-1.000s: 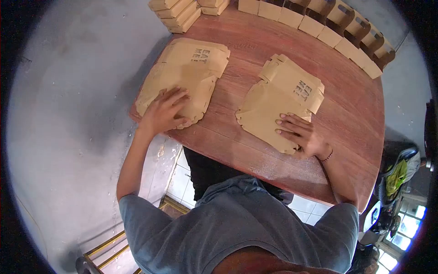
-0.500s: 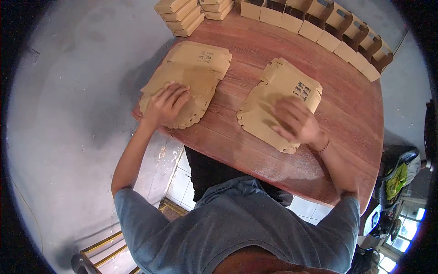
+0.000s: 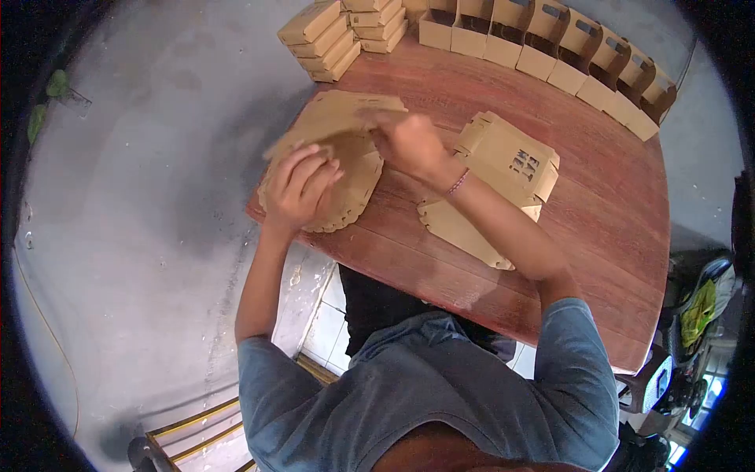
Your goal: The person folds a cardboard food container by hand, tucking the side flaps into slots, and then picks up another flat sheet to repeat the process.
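Flat brown cardboard sheets (image 3: 358,185) lie in a pile at the left of the red-brown table. My left hand (image 3: 303,185) is on the near left part of this pile, fingers bent and slightly apart. Across the pile's far right part reaches my right hand (image 3: 409,141), its fingers blurred at the sheet's edge; whether they grip it is unclear. To the right lies another flat cardboard piece (image 3: 503,161) printed "EAT ME!", partly covered by my right forearm.
Folded cardboard boxes (image 3: 322,47) are stacked at the table's back left. A row of open cardboard carriers with handle holes (image 3: 566,75) lines the back edge. A grey wall (image 3: 157,197) borders the left side. Dark bags and a yellow-green item (image 3: 698,313) are at the right.
My right hand has left the right cardboard piece and moved across to the left pile. My left hand stays at the left pile, where the top sheet looks slightly raised.
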Available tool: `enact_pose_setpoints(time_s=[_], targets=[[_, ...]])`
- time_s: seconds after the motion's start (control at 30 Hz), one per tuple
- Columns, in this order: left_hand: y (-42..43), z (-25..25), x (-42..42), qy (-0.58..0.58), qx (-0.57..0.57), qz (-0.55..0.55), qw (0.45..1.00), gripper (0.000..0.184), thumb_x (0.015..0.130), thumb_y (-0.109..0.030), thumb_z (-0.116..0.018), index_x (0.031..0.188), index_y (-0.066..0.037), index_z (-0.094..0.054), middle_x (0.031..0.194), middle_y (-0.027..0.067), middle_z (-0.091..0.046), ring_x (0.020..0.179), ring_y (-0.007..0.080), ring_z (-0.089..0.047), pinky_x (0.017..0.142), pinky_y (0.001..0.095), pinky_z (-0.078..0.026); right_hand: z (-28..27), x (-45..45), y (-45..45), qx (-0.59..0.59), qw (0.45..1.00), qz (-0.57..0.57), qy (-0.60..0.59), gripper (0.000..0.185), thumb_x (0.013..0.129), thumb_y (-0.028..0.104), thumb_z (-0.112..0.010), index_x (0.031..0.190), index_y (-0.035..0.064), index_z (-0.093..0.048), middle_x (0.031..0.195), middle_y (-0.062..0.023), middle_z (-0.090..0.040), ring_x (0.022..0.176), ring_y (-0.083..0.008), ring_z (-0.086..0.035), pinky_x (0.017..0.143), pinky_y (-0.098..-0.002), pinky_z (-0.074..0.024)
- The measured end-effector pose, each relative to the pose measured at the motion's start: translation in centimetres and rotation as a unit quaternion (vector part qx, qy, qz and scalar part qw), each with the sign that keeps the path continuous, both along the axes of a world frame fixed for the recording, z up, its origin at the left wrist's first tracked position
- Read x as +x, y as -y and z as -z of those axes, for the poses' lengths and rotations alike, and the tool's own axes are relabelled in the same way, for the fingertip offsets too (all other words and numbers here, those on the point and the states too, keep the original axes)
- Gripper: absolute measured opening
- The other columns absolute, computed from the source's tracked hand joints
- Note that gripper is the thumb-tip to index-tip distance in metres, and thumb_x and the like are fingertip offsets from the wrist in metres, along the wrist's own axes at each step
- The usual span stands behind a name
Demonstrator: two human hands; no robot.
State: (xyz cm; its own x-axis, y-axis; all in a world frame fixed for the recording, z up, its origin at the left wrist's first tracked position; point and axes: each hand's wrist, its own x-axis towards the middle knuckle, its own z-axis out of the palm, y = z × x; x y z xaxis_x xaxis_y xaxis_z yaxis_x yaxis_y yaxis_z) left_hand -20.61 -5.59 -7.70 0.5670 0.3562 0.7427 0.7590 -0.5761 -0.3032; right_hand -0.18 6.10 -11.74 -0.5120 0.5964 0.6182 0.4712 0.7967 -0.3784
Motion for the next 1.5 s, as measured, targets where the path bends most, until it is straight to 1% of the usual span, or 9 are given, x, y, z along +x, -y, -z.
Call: enact_pose_setpoints(time_s=[0.07, 0.13, 0.23, 0.3, 0.4, 0.57, 0.9, 1.33, 1.5], targets=[[1.3, 0.6, -0.1, 0.047, -0.026, -0.011, 0.999, 0.024, 0.072, -0.011, -0.077, 0.094, -0.005, -0.069, 0.1, 0.0073, -0.066, 0.099, 0.0245, -0.064, 0.088, 0.0395, -0.056, -1.1, 1.3, -1.3, -0.02, 0.996, 0.015, -0.083, 0.026, 0.085, 0.015, -0.067, 0.111, 0.0089, -0.068, 0.099, -0.0159, -0.071, 0.081, -0.0289, -0.07, 0.069, -0.0373, -0.0563], [2.2, 0.7, -0.3, 0.056, -0.279, -0.038, 0.958, 0.038, 0.072, -0.022, -0.08, 0.104, -0.006, -0.068, 0.114, 0.0081, -0.063, 0.112, 0.0281, -0.059, 0.096, 0.0432, -0.051, -3.2, 3.4, -1.4, -0.062, 0.972, 0.071, -0.213, 0.017, 0.09, 0.014, -0.065, 0.104, 0.0062, -0.071, 0.092, -0.016, -0.071, 0.072, -0.0208, -0.068, 0.064, -0.0337, -0.0532], [2.4, 3.6, -2.1, -0.02, -0.34, -0.107, 0.934, 0.05, 0.075, -0.031, -0.078, 0.115, -0.006, -0.064, 0.127, 0.0089, -0.058, 0.123, 0.0312, -0.052, 0.105, 0.0485, -0.042, -4.5, 7.1, -2.7, 0.001, 0.932, 0.162, -0.325, 0.019, 0.093, 0.015, -0.063, 0.109, 0.0071, -0.07, 0.086, -0.0189, -0.07, 0.066, -0.0121, -0.062, 0.062, -0.0307, -0.0502], [2.3, 5.1, -3.0, -0.019, -0.355, -0.106, 0.929, 0.054, 0.076, -0.035, -0.076, 0.119, -0.006, -0.062, 0.131, 0.0088, -0.056, 0.126, 0.031, -0.05, 0.107, 0.0502, -0.039, -5.4, 11.3, -1.6, -0.062, 0.939, 0.205, -0.269, 0.021, 0.095, 0.016, -0.062, 0.11, 0.0032, -0.069, 0.088, -0.0183, -0.071, 0.07, -0.0096, -0.06, 0.064, -0.0295, -0.0497], [2.2, 5.8, -2.8, -0.033, -0.345, -0.098, 0.933, 0.058, 0.078, -0.039, -0.074, 0.124, -0.007, -0.06, 0.136, 0.0087, -0.053, 0.13, 0.0308, -0.047, 0.109, 0.0529, -0.036, -5.9, 16.0, 1.0, 0.159, 0.953, 0.135, -0.22, 0.023, 0.094, 0.013, -0.061, 0.109, -0.0027, -0.068, 0.103, -0.0163, -0.072, 0.086, -0.0214, -0.069, 0.074, -0.0315, -0.054], [1.6, 6.2, -1.5, -0.059, -0.308, -0.105, 0.944, 0.057, 0.08, -0.041, -0.071, 0.124, -0.007, -0.06, 0.137, 0.0085, -0.052, 0.131, 0.0316, -0.045, 0.108, 0.0549, -0.036, -4.5, 21.5, 7.9, 0.255, 0.959, 0.015, 0.118, 0.036, 0.094, 0.029, -0.056, 0.109, -0.0008, -0.069, 0.116, -0.0164, -0.069, 0.112, -0.0334, -0.066, 0.094, -0.0393, -0.0534], [1.1, 7.2, -1.7, -0.142, -0.287, -0.105, 0.942, 0.043, 0.088, -0.043, -0.064, 0.118, -0.012, -0.066, 0.135, 0.0081, -0.054, 0.132, 0.0312, -0.046, 0.106, 0.0555, -0.037, 2.7, 23.2, 11.0, 0.032, 0.974, -0.097, 0.201, 0.047, 0.077, 0.028, -0.065, 0.117, 0.0036, -0.067, 0.124, -0.0123, -0.065, 0.121, -0.0303, -0.06, 0.1, -0.0438, -0.0506], [0.6, 8.7, -1.6, -0.188, -0.191, -0.075, 0.96, 0.037, 0.086, -0.031, -0.067, 0.113, -0.006, -0.066, 0.114, 0.0083, -0.064, 0.116, 0.027, -0.059, 0.093, 0.0405, -0.051, 3.6, 22.8, 11.5, 0.03, 0.979, -0.091, 0.182, 0.064, 0.07, 0.045, -0.077, 0.117, 0.0039, -0.066, 0.128, -0.0115, -0.063, 0.123, -0.0318, -0.058, 0.102, -0.0435, -0.0488], [0.5, 6.3, 0.2, -0.163, -0.201, -0.062, 0.964, 0.042, 0.082, -0.032, -0.07, 0.112, -0.004, -0.064, 0.114, 0.0101, -0.062, 0.115, 0.0277, -0.058, 0.092, 0.0441, -0.051, 3.6, 22.8, 11.6, 0.022, 0.98, -0.09, 0.177, 0.064, 0.073, 0.049, -0.077, 0.116, 0.0039, -0.067, 0.125, -0.012, -0.064, 0.121, -0.0314, -0.059, 0.101, -0.0434, -0.0494]])
